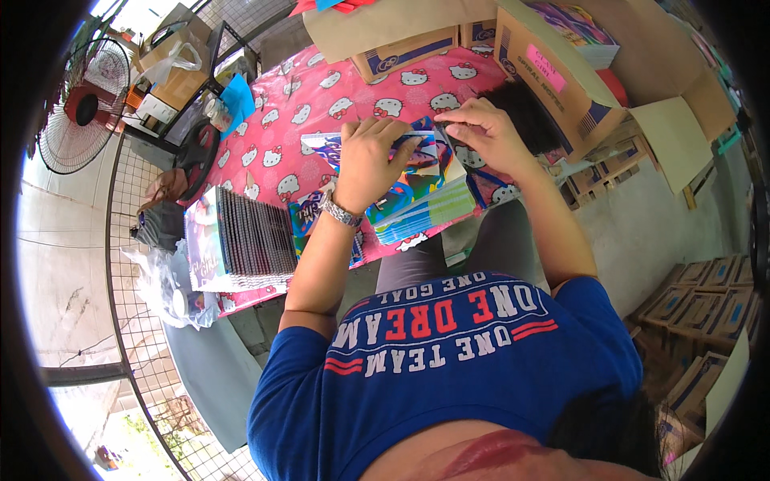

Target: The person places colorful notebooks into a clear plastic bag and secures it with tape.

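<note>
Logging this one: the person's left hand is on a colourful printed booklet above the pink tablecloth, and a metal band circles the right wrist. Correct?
Not quite: in the head view the metal band circles the left wrist, not the right. The rest stands: the left hand is on a colourful printed booklet above the pink tablecloth.

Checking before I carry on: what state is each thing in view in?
Left hand: on printed booklet, thumb spread
Right hand: fingers bent near booklet's right end; grip unclear
Printed booklet: partly covered by left hand
Front printed stack: edges stepped
Spiral notebooks: grouped in a row
Right cardboard box: open, flaps out
Fan: running or stopped, cannot tell
</note>
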The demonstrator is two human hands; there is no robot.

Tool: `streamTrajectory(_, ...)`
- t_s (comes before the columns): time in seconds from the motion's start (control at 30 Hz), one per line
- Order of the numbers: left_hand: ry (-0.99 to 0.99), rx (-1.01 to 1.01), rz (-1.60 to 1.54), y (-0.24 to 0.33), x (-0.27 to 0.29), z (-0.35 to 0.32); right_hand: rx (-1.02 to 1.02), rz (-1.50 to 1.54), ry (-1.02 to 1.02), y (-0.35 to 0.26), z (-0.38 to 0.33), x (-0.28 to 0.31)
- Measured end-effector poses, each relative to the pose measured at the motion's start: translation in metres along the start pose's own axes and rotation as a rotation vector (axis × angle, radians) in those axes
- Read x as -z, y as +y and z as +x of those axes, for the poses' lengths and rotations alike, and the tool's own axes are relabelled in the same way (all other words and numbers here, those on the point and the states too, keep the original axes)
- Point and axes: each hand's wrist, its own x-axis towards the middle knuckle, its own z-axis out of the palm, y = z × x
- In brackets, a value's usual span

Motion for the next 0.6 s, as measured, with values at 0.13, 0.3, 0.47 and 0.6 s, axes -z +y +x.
streamTrajectory(0.13,-0.009,0.009,0.012,0.005,0.002,-0.001,0.001,0.075,0.107,-0.011,-0.009,-0.008)
streamTrajectory(0.3,0.012,0.013,0.009,0.005,0.002,-0.003,0.099,-0.106,0.18,-0.018,-0.005,-0.01)
streamTrajectory(0.47,-0.021,0.032,-0.01,0.007,0.003,-0.003,0.003,-0.003,0.075,-0.028,-0.006,-0.009)
streamTrajectory(0.6,-0.031,0.022,-0.019,0.009,0.005,-0.004,-0.004,0.194,0.025,-0.026,-0.008,-0.01)
